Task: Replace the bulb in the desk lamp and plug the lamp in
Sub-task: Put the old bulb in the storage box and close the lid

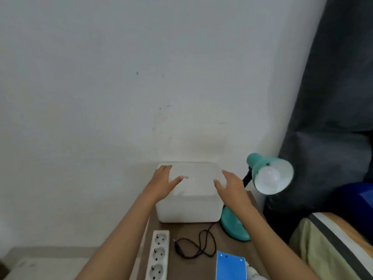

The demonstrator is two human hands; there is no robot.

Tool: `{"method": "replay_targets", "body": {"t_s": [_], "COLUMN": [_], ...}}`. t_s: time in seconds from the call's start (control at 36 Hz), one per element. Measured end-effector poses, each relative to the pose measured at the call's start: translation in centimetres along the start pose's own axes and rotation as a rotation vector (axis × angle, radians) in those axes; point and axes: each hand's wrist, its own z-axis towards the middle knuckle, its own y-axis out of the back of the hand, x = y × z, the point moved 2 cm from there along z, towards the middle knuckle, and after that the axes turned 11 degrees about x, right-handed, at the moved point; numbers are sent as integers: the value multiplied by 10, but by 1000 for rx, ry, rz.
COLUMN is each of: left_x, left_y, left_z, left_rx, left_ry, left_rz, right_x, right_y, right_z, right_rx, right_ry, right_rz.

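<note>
Standing at the table's (191, 268) far right corner, the lamp (260, 166) tips its teal shade towards us, with a white bulb (269, 177) seated inside. Its base (235, 229) sits just right of a white box (188, 207), partly behind our right forearm. The black cord (198, 246) lies in loose loops on the table, between the base and a white strip (158, 255) and apart from the strip. Our left hand (164, 182) and right hand (232, 186) are over the box lid, fingers spread and holding nothing; we cannot tell whether they touch it. A blue pack (230, 266) lies at the near edge. A dark curtain (333, 98) hangs at right.
</note>
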Motion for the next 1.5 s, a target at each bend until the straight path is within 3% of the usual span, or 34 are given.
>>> {"method": "replay_targets", "body": {"t_s": [0.17, 0.44, 0.64, 1.11, 1.5], "left_x": [51, 72, 73, 31, -53], "left_y": [-9, -27, -26, 18, 68], "left_z": [13, 34, 36, 12, -117], "left_rx": [0, -101, -106, -202, -313], "left_ry": [135, 93, 118, 59, -121], "left_rz": [-123, -491, -609, -671, -600], "right_x": [-28, -44, -37, -1, 69], "right_y": [-31, -44, -47, -16, 73], "right_z": [37, 63, 66, 51, -79], "right_rx": [78, 87, 57, -38, -171], "right_ry": [-121, -203, -234, -186, -4], "right_rz": [31, 324, 368, 402, 455]}}
